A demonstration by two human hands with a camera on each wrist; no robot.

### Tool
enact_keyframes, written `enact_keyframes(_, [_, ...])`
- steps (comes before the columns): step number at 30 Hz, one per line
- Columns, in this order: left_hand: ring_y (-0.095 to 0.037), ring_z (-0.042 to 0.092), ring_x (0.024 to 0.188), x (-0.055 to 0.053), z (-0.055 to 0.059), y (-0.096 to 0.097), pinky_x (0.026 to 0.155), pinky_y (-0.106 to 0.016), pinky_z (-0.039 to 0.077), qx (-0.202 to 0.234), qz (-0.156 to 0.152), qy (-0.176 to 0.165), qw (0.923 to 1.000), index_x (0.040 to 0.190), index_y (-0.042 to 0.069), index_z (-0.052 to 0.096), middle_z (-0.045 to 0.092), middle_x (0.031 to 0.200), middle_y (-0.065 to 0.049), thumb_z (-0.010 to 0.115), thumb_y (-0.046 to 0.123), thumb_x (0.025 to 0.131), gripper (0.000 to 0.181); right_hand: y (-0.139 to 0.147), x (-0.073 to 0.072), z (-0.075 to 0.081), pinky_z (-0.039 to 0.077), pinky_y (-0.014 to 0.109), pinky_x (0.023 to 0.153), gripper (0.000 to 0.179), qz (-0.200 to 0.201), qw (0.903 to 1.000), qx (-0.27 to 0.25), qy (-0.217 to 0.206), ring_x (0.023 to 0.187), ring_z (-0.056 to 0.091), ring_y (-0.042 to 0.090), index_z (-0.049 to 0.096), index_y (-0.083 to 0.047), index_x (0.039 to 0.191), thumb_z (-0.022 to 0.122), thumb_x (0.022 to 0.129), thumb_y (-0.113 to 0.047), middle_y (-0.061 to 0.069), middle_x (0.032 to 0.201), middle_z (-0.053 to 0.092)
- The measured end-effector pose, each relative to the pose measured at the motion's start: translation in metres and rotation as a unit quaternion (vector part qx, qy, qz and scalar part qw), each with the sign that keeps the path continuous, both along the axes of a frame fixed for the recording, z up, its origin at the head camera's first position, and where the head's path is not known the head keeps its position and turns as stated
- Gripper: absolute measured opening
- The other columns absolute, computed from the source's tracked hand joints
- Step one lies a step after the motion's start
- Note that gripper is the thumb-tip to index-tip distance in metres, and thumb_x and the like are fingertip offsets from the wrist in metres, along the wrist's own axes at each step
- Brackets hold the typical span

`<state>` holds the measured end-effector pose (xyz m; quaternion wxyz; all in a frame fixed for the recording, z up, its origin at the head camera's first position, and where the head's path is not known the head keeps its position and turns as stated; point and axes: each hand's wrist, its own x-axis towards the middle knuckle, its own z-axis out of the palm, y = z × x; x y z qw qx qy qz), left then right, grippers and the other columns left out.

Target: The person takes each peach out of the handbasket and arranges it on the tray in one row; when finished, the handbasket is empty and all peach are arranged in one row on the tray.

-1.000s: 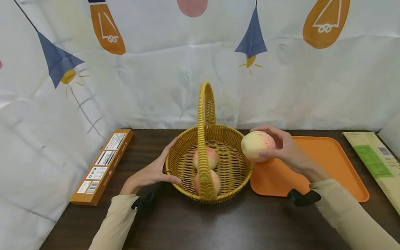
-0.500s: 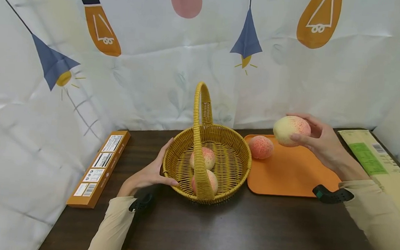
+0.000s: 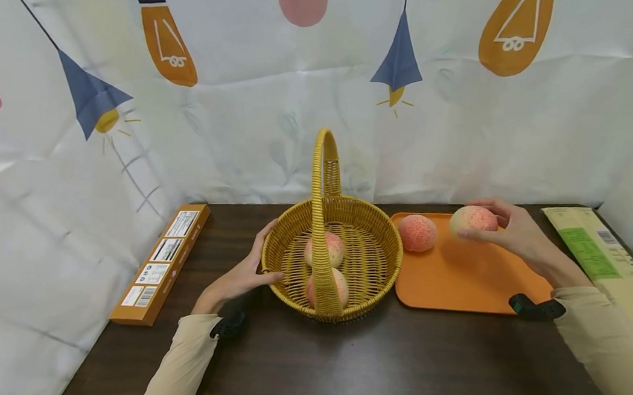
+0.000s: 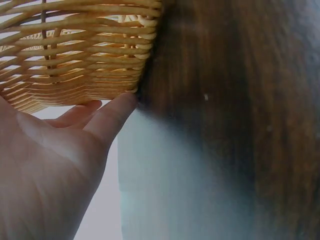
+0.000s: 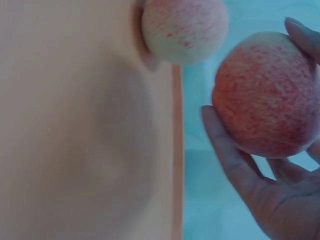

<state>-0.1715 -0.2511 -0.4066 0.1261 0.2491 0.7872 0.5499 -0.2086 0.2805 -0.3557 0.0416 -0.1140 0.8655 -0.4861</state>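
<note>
A yellow wicker basket (image 3: 384,286) with a tall arched handle stands at mid-table, holding two peaches, one (image 3: 333,250) behind the other (image 3: 339,288). My left hand (image 3: 241,277) rests against its left side, thumb near the front rim and straight fingers along the outer wall; the left wrist view shows the hand (image 4: 55,155) touching the weave (image 4: 85,60). My right hand (image 3: 521,237) holds a pink-and-cream peach (image 3: 475,221) over the orange tray (image 3: 452,290). The right wrist view shows a gap between this peach (image 5: 267,95) and the tray. Another peach (image 3: 418,233) sits at the tray's left end.
An orange box (image 3: 161,263) with white labels lies left of the basket. Beyond the tray at the right lies a flat beige packet (image 3: 598,257) with a green label. A white printed curtain (image 3: 255,139) hangs behind the dark table (image 3: 371,364).
My right hand has carried its peach rightward from beside the basket rim, then lowered it toward the tray. The peach at the tray's left end has come into sight. My left hand stays at the basket.
</note>
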Motion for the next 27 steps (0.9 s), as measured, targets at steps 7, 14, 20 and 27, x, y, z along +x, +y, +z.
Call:
enact_keyframes(7, [-0.051, 0.027, 0.148, 0.0, -0.001, 0.002, 0.107, -0.058, 0.042, 0.007, 0.002, -0.003, 1.0, 0.167, 0.021, -0.01, 0.002, 0.169, -0.023, 0.068, 0.021, 0.098, 0.104, -0.006, -0.007, -0.009, 0.05, 0.036, 0.083, 0.068, 0.016, 0.997, 0.072, -0.021, 0.113, 0.051, 0.029, 0.053, -0.012, 0.148, 0.085, 0.09, -0.03, 0.015, 0.14, 0.053])
enact_keyframes(14, [-0.051, 0.028, 0.147, 0.0, -0.002, 0.002, 0.104, -0.042, 0.048, 0.014, -0.005, -0.002, 0.9999, 0.167, 0.02, -0.011, 0.003, 0.168, -0.024, 0.067, 0.018, 0.099, 0.103, -0.012, -0.013, -0.021, 0.051, 0.039, 0.084, 0.071, 0.052, 0.9908, 0.125, -0.004, 0.116, 0.053, 0.038, 0.054, -0.007, 0.147, 0.087, 0.089, -0.032, 0.021, 0.136, 0.056])
enact_keyframes(20, [-0.05, 0.029, 0.147, -0.001, -0.002, 0.001, 0.102, -0.032, 0.047, 0.015, -0.006, -0.002, 0.9999, 0.167, 0.021, -0.01, 0.003, 0.169, -0.023, 0.066, 0.016, 0.098, 0.103, -0.014, -0.014, -0.026, 0.051, 0.041, 0.084, 0.069, 0.062, 0.9885, 0.135, 0.027, 0.119, 0.052, 0.041, 0.056, -0.006, 0.144, 0.088, 0.087, -0.028, 0.023, 0.138, 0.055])
enact_keyframes(27, [-0.05, 0.029, 0.147, -0.003, -0.003, 0.001, 0.107, -0.054, 0.043, 0.005, -0.002, -0.002, 1.0, 0.167, 0.021, -0.011, 0.005, 0.168, -0.024, 0.065, 0.015, 0.097, 0.104, -0.017, -0.018, -0.026, 0.05, 0.032, 0.083, 0.067, 0.065, 0.9876, 0.13, 0.059, 0.113, 0.053, 0.037, 0.057, -0.002, 0.14, 0.09, 0.085, -0.024, 0.021, 0.136, 0.055])
